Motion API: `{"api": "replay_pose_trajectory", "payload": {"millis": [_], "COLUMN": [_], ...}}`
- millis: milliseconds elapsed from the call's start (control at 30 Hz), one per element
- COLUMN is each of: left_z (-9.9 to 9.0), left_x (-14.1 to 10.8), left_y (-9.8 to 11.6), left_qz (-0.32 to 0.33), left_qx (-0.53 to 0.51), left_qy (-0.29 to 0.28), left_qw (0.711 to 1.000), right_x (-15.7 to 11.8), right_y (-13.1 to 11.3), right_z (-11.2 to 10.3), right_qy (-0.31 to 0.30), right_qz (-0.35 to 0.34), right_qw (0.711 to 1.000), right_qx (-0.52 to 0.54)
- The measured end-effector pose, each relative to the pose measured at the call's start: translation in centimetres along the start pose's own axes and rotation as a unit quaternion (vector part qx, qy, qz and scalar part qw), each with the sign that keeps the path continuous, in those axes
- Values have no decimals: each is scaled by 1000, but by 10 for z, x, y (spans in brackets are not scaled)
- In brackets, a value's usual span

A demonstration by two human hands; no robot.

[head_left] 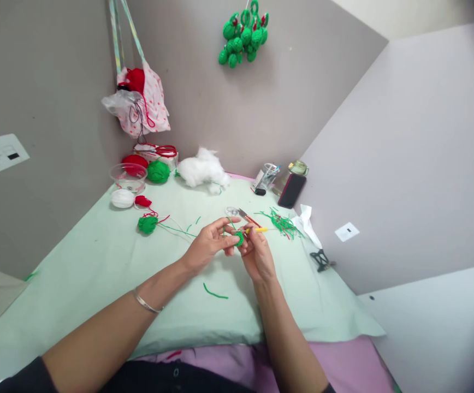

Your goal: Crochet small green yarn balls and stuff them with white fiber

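Between my fingertips, above the middle of the table, is a small round green crochet piece (pixel 240 238). My left hand (pixel 210 243) pinches its left side, with green yarn looped over the raised index finger. A crochet hook with a yellow handle (pixel 257 230) is gripped by my right hand (pixel 258 254), its tip at the green piece. From the left hand a strand of green yarn (pixel 175 230) runs across the cloth toward a small green yarn ball (pixel 147 224). The hook's tip is too small to make out within the stitches.
White stuffing (pixel 203 168), a green yarn ball (pixel 158 172) and a clear plastic tub (pixel 128 177) stand at the back left. Yarn scraps (pixel 284 224), a phone (pixel 292 190) and a clear cup (pixel 266 177) lie rightward. Green crocheted pieces (pixel 245 35) hang on the wall.
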State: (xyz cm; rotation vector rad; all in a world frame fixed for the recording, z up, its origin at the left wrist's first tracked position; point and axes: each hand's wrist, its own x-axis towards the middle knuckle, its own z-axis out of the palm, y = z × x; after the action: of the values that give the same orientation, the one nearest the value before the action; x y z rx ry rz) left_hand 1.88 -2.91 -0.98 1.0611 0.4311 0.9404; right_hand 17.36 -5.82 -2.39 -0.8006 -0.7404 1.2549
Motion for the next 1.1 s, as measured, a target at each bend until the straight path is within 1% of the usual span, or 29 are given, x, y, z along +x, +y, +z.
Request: {"api": "replay_pose_trajectory", "payload": {"millis": [233, 500, 633, 767, 933, 1000, 1100], "left_z": [1, 2, 4, 5, 6, 5, 6], "left_x": [-2, -2, -3, -4, -5, -7, -13], "left_y": [-2, -2, 0, 2, 2, 3, 6], "left_qz": [7, 27, 2, -22, -9, -4, 1], "left_qx": [-17, -21, -18, -7, -26, -22, -3], "left_qy": [-3, -13, -13, -30, -39, -51, -57], "left_qw": [1000, 999, 1000, 999, 999, 998, 998], "right_x": [-1, -1, -2, -5, -10, -15, -26], "right_y": [-1, -2, -1, -1, -6, -9, -12], "right_z": [0, -1, 0, 2, 4, 6, 9], "right_qy": [-8, 2, 2, -10, 6, 13, 11], "right_qz": [1, -2, 1, 4, -40, -72, -130], "right_qw": [1000, 1000, 1000, 1000, 999, 997, 989], "right_qx": [4, 16, 14, 1, -3, -17, -63]}}
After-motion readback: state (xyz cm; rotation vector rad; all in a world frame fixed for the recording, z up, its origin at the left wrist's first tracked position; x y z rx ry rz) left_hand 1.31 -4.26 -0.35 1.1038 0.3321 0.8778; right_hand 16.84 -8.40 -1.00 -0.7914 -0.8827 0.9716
